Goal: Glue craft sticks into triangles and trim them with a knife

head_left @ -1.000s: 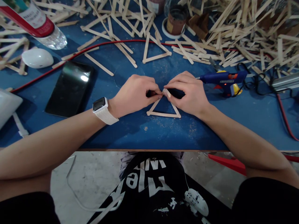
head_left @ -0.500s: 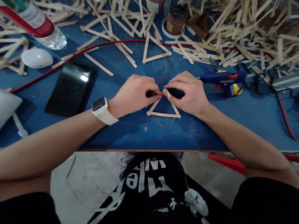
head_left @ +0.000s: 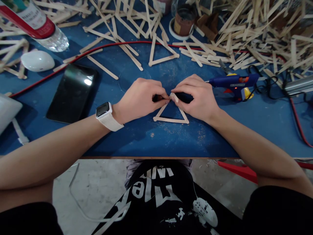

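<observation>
1. Currently, the work in hand is a stick triangle (head_left: pixel 171 120) resting on the blue table (head_left: pixel 137 140) in front of the person, its base toward the near edge and its apex between the hands.
2. Left hand (head_left: pixel 146 98): thumb and fingertips pinched together on the apex, from the left side.
3. Right hand (head_left: pixel 198 98): thumb and fingers closed on the same apex; a pale stick end shows between them.
4. Done, as far as visible: three sides are laid out, and the sticks meet at both base corners. Whether those corners are firmly bonded cannot be confirmed.
5. Outstanding, in my judgement: the apex joint, which appears to be under pressure. Fingers cover it, so neither adhesive nor alignment can be verified.
6. Glue gun (head_left: pixel 223 81): lying just beyond the right hand, indicator lit, gripped by neither hand.
7. Wider count: another triangle (head_left: pixel 164 60) lies beyond the hands, with more joined frames behind it. A heap of sticks (head_left: pixel 244 42) at the far right suggests ample material remaining.
</observation>
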Demonstrator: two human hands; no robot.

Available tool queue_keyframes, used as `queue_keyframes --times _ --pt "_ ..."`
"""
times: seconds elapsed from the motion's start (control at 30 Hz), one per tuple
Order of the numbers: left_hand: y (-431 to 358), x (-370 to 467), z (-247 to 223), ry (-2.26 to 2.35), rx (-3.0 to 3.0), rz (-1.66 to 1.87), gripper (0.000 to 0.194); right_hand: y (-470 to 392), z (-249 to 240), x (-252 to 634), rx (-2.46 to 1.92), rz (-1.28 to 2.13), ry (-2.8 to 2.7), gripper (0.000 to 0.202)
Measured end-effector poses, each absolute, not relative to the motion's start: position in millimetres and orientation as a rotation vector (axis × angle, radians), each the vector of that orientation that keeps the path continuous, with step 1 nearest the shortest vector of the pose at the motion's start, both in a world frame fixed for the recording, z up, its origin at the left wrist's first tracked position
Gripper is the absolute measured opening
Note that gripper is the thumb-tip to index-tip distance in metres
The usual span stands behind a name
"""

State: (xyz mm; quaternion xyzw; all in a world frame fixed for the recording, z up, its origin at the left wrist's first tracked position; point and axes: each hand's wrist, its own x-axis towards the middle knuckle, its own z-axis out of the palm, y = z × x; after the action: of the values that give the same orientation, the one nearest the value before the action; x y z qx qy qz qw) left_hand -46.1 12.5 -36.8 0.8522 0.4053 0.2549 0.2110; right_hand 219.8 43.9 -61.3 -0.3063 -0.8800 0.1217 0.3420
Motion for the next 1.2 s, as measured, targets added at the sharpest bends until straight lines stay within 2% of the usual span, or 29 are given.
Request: queue_keyframes --times 0.47,0.83,0.93,1.07,1.2 --pt "12.1 -46.3 -35.8 1.122 2.363 0.718 0.017 44.9 -61.0 220.0 -0.751 0.272 -2.286 0.012" --pt "12.3 -46.2 -38.5 1.102 2.360 0.759 0.020 45.3 -63.8 219.8 -0.717 0.196 -2.286 0.018" --pt "11.0 -44.9 -39.5 1.102 2.374 0.776 0.020 46.0 -64.7 219.8 -0.680 0.171 -2.280 0.014" --pt "6.9 -41.5 -35.8 1.150 2.330 0.836 0.018 47.1 -63.0 220.7 -0.597 0.092 -2.248 0.009" --pt "3.1 -37.1 -29.2 1.227 2.129 0.960 0.018 44.8 -52.6 223.3 -0.514 -0.064 -2.217 0.017"
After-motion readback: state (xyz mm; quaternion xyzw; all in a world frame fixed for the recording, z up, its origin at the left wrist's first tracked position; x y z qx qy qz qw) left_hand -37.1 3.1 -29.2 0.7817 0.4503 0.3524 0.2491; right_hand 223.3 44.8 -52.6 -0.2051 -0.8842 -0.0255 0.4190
